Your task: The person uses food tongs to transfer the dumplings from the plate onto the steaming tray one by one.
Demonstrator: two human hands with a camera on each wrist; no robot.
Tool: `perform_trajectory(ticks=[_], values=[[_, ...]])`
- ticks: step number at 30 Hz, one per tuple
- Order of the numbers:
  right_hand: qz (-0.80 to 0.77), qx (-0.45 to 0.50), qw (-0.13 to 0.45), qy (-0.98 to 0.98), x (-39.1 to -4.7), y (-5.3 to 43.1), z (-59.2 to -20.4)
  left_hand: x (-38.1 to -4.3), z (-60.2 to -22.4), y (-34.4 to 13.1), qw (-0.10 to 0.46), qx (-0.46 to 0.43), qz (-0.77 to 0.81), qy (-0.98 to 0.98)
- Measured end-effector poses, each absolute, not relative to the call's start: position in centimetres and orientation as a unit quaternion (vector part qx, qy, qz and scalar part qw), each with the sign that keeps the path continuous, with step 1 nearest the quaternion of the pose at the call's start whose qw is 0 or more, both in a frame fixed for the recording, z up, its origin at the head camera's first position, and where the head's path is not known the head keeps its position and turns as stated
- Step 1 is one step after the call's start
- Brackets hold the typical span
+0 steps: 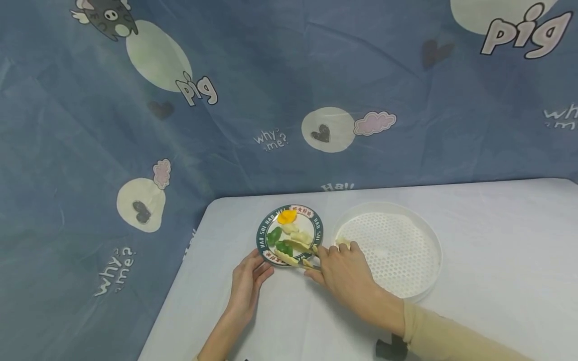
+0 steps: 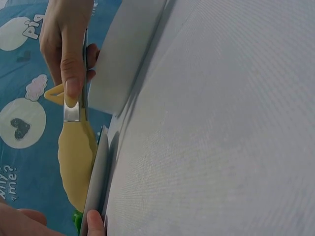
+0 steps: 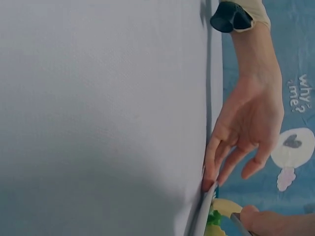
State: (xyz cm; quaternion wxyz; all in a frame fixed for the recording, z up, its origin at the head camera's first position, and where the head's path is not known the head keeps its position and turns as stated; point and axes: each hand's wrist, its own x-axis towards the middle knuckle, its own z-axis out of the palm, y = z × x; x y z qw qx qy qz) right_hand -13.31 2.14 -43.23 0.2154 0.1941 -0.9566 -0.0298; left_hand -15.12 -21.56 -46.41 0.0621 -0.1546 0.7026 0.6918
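Observation:
A small round plate (image 1: 318, 228) with a green lettered rim lies on the table, bearing an orange-yellow piece (image 1: 287, 216), green pieces (image 1: 273, 235) and pale yellow pieces (image 1: 301, 236). My left hand (image 1: 248, 281) pinches its near left edge, fingertips at the rim. Tongs (image 2: 76, 162) with yellow, leaf-shaped ends and a metal shank are held in my right hand (image 1: 345, 281). Their two ends are spread apart over the near right part of the plate. Between these ends, the head view shows no clearly gripped piece.
Right of the plate stands a white round tray (image 1: 440, 250) with a perforated bottom, partly behind my right hand. A pale piece (image 1: 342, 241) lies at its left side. A dark wrist device (image 1: 391, 348) sits at the right sleeve. Blue printed cloth (image 1: 271, 60) hangs behind the white table.

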Motion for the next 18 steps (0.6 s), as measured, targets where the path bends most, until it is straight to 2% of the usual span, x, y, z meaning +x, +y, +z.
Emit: perform_trajectory(ticks=[7, 18], values=[[-0.033, 0.194, 0.229, -0.953, -13.0, 2.4, -43.3, -15.2, -46.3, -21.5, 0.061, -0.154, 0.694, 0.700], [-0.009, 0.180, 0.164, -0.970, -12.1, 4.2, -41.3, -15.2, -46.3, -21.6, 0.063, -0.153, 0.693, 0.701]])
